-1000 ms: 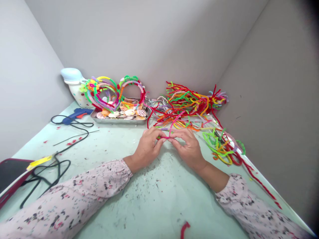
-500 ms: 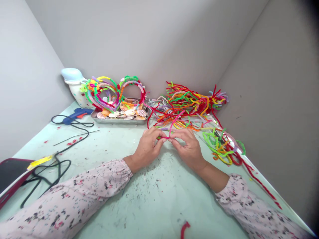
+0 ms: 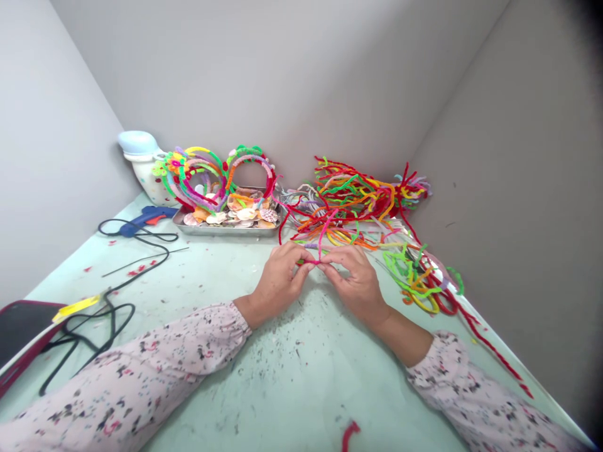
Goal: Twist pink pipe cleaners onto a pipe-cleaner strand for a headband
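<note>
Both hands meet near the middle of the table, fingertips almost touching. A pink pipe cleaner (image 3: pixel 323 238) runs between them, one end standing up and leaning a little right. My left hand (image 3: pixel 281 276) is closed, thumb and fingers pinching the bent pink part from the left. From the right, my right hand (image 3: pixel 355 279) pinches the same pipe cleaner where it turns upward. Part of it is hidden behind the fingers. Just beyond the hands lies a loose spread of coloured pipe cleaners (image 3: pixel 362 188), mostly red, orange and green.
At the back left a metal tray (image 3: pixel 226 231) holds shells (image 3: pixel 245 214), with pipe-cleaner headbands (image 3: pixel 249 154) on it. A blue glue gun (image 3: pixel 146 220), black cord (image 3: pixel 113 314) and a white container with a blue lid (image 3: pixel 139 143) are leftward. A red piece (image 3: pixel 349 433) lies in front.
The upright end of the pink pipe cleaner leans slightly more to the left and stands straighter. Both hands keep their pinch in nearly the same place.
</note>
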Tool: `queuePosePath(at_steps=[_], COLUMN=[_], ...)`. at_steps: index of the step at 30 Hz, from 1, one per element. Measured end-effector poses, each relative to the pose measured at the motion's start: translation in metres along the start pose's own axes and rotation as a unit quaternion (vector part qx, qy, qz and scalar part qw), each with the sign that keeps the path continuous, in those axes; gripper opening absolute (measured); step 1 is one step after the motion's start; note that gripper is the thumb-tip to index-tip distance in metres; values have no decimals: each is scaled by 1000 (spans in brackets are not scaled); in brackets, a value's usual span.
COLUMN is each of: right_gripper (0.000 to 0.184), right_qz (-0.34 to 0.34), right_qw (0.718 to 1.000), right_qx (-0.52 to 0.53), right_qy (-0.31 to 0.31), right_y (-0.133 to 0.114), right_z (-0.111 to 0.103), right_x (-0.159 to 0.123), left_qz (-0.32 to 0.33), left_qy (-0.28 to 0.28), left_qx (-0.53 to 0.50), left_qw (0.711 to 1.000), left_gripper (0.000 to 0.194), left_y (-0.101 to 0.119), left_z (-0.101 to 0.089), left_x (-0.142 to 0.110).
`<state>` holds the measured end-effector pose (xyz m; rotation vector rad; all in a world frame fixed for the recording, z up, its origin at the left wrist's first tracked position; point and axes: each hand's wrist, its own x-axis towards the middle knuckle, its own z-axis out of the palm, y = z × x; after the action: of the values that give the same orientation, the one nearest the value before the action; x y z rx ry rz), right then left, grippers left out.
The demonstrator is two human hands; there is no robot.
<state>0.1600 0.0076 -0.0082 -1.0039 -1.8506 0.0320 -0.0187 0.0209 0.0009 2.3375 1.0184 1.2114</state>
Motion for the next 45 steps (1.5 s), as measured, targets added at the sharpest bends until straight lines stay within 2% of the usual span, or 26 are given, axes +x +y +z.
queuePosePath(at_steps=[45], right_gripper=[6], right_qz=[3], right_qw=[998], right_qx=[-10], right_qy=[-55], right_y=[-4], right_z=[-1], right_x=[1], left_qz=[37], left_qy=[10], left_qx=[55], left_qw=[998], left_gripper=[7], left_y=[-1], left_z=[0], left_x=[-2])
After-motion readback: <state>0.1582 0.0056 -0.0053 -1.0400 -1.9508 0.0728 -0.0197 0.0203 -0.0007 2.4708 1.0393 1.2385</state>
